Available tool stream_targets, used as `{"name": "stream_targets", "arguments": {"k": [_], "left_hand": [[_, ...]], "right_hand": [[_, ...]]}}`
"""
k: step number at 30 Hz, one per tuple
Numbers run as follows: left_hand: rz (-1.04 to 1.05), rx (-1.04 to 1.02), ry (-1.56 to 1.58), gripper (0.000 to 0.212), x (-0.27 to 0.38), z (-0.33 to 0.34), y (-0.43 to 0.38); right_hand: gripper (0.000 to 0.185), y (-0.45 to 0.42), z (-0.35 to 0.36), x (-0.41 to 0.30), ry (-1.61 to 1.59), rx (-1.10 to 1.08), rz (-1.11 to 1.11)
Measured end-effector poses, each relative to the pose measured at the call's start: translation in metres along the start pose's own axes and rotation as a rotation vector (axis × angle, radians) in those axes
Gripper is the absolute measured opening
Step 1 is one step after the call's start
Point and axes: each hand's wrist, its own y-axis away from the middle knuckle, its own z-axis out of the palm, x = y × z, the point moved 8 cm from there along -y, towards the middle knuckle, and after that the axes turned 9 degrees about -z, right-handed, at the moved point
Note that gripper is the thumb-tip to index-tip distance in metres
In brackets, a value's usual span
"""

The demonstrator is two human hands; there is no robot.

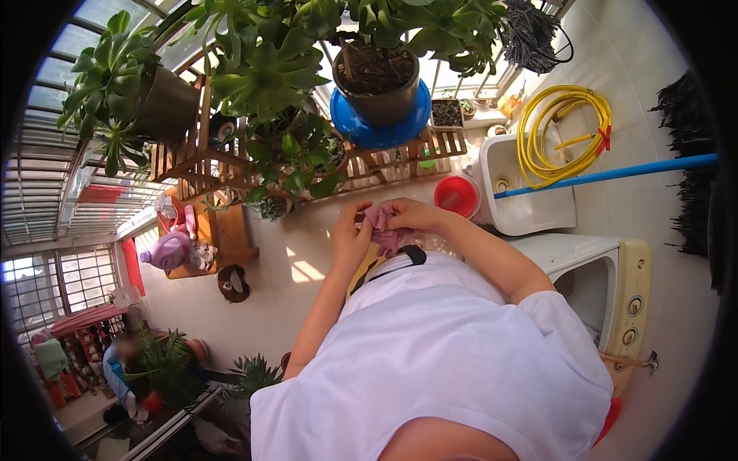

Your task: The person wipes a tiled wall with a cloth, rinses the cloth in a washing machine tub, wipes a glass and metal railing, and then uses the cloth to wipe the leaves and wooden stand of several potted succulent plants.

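A crumpled pink cloth [381, 226] is bunched between my two hands, in front of my waist. My left hand [353, 233] grips its left side, thumb against the fabric. On the other side my right hand [410, 214] pinches the cloth near its top, and a loose end hangs below. The hands are close together, just apart across the cloth. A red bucket [456, 195] stands on the floor beyond my right wrist. Past my fingers, potted plants sit on a slatted wooden stand [375, 164].
To the right are a white sink [527, 213], a coiled yellow hose [522, 135], a blue pole [611, 170] and a washing machine [633, 288]. A wooden bench [230, 236] at left holds a purple detergent bottle [167, 251]. Far lower left, another person [118, 369] is near plants.
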Motion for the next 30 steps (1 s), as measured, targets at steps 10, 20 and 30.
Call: {"name": "stream_targets", "arguments": {"k": [10,20,30], "left_hand": [[-0.100,-0.125,0.010,0.030,-0.008,-0.032,-0.006],[-0.088,-0.321,-0.066,0.028,-0.003,-0.062,-0.020],[-0.039,-0.288,0.020,0.026,-0.014,-0.093,-0.043]], "right_hand": [[0.014,-0.035,-0.191,-0.121,-0.586,0.763,-0.844],[0.017,-0.092,-0.195,-0.047,-0.528,1.054,-0.459],[0.015,-0.121,-0.228,-0.024,-0.440,1.234,-0.707]]}}
